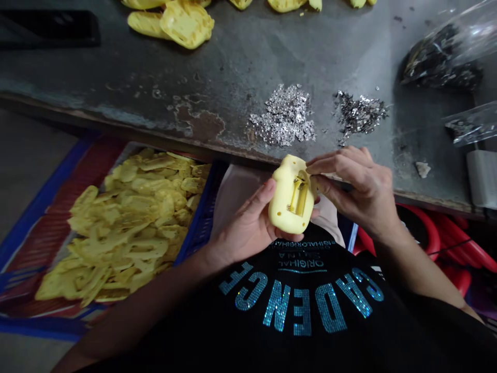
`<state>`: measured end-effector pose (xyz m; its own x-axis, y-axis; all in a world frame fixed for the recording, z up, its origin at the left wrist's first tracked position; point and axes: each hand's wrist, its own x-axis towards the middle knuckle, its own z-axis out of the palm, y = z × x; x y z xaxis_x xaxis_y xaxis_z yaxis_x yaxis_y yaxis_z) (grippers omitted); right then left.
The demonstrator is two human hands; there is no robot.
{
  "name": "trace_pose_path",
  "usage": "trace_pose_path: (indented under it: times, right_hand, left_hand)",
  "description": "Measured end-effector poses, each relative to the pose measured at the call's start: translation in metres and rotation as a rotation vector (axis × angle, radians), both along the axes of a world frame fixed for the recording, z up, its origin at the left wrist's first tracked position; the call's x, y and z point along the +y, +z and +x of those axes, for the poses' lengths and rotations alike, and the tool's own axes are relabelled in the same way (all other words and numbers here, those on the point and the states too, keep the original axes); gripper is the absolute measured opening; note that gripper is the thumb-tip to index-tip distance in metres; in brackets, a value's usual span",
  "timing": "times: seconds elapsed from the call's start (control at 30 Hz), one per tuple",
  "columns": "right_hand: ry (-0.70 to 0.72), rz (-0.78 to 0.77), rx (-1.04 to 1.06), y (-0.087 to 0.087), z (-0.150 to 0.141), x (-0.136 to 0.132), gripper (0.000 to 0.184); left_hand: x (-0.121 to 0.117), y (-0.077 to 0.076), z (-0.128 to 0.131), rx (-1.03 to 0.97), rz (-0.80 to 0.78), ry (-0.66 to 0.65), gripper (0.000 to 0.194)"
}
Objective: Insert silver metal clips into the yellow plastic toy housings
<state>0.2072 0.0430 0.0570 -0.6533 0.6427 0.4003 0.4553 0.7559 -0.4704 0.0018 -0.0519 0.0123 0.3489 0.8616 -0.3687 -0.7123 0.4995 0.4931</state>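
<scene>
My left hand [244, 225] is closed around a yellow plastic shell [289, 197], held just below the table's front edge with its hollow side facing up. A recess in the shell shows small metal pieces inside. My right hand [357, 186] has its fingers pinched together at the shell's upper right rim, pressing into the recess; what the fingertips hold is too small to make out. On the table just beyond lie two heaps of small shiny metal parts, one silvery [283, 116] and one darker [359, 111].
A blue and red crate [46, 197] at lower left is full of yellow plastic shells [128, 223]. More yellow shells [182, 20] lie at the table's far edge. Clear plastic bags [446, 57] of dark parts sit at the right. Red stools [446, 233] stand under the table.
</scene>
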Motion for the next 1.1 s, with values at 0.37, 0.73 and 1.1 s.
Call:
trace_pose_path:
  times: [0.37, 0.73, 1.1]
  right_hand:
    - [0.164, -0.245, 0.107, -0.01, -0.02, 0.014, 0.042]
    - [0.205, -0.006, 0.165, -0.03, -0.054, 0.029, 0.052]
    - [0.453, 0.013, 0.021, -0.014, -0.15, 0.069, 0.045]
  left_hand:
    - [-0.014, -0.007, -0.003, 0.359, 0.237, 0.239, 0.063]
    - [-0.018, -0.031, -0.031, 0.544, 0.211, 0.308, 0.048]
    - [-0.007, -0.051, -0.08, 0.512, -0.009, 0.788, 0.046]
